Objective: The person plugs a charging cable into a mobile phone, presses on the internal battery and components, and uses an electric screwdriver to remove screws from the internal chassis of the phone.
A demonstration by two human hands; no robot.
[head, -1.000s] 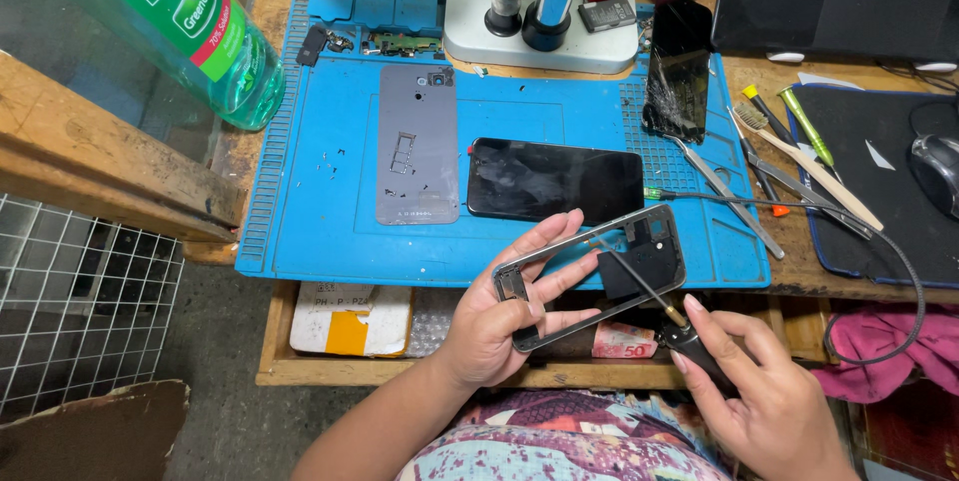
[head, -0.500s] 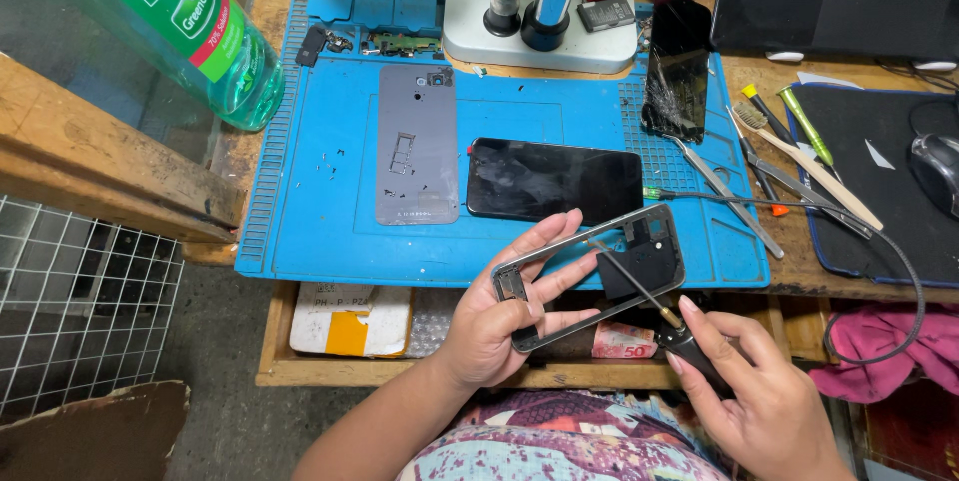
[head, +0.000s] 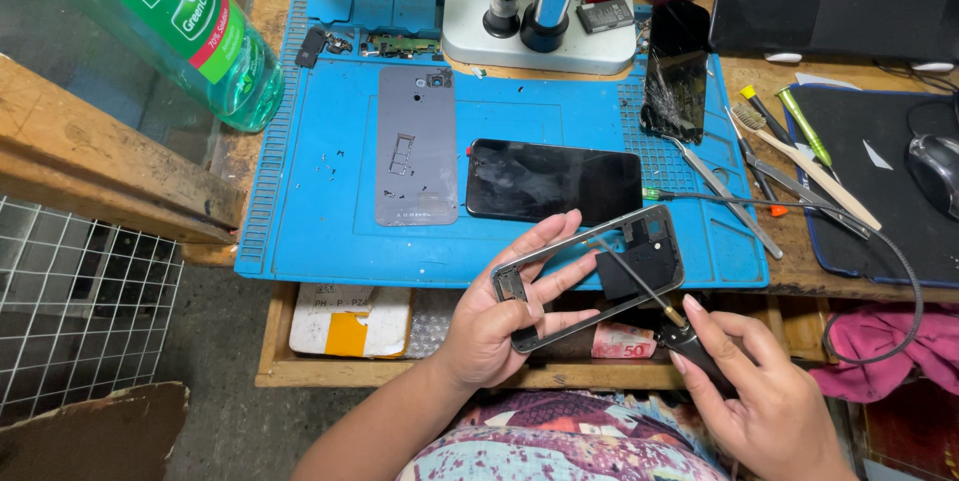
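1. The left hand (head: 494, 326) pinches a phone frame (head: 589, 276) by its lower left end, fingers spread behind it, over the near edge of the blue mat (head: 330, 191).
2. The right hand (head: 764, 396) grips a soldering iron (head: 659, 306), whose tip touches the frame's dark corner.
3. A green bottle (head: 190, 21) with a green, white and red label stands far left.
4. A black screen (head: 554, 181) and a grey back cover (head: 415, 146) lie on the mat beyond.
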